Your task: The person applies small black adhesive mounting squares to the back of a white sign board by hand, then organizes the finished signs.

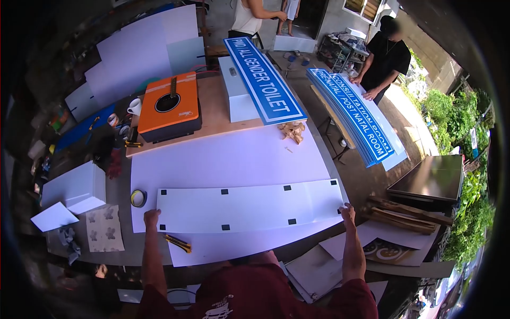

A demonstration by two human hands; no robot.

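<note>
A long white panel [255,208] with several black square pads along its two long edges lies across a larger white sheet [223,159]. At its left end my left hand [152,218] grips the edge, fingers closed. My right hand [347,211] is closed on the right end, near a corner pad. A roll of tape [138,198] rests just left of the panel. Below the panel, near my left forearm, lies a yellow and black cutter [178,243].
An orange box [169,103] and a blue toilet sign [265,82] on a white box stand behind. Blue signs [350,114] are stacked at right, where a person [388,58] in black touches them. Wood strips [409,215] lie at right. Another person [249,16] stands at the back.
</note>
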